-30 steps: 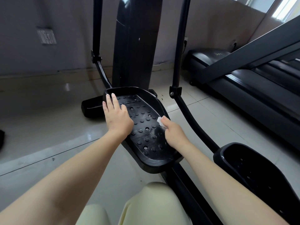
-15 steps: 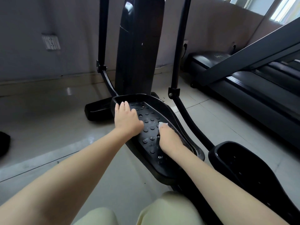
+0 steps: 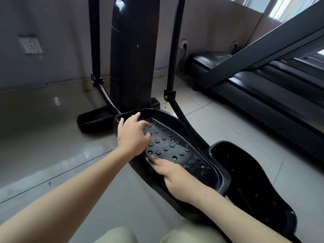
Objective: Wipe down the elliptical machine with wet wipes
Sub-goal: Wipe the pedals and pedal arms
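On the studded pedal [image 3: 177, 146] of the elliptical machine [image 3: 133, 55] I see both hands. The left hand [image 3: 132, 137] lies over the pedal's left rim toward its far end, fingers spread wide and slightly bent, tips touching the studs, holding nothing. The right hand [image 3: 175, 176] lies on the pedal's near half, fingers fairly straight and close together, pressing the wet wipe [image 3: 150, 156] flat near the pedal's left edge. Only a small pale corner of the wipe shows past the blurred fingertips. Just right of the pedal sits the second pedal [image 3: 249, 186], and well beyond that I see a treadmill [image 3: 259, 95].
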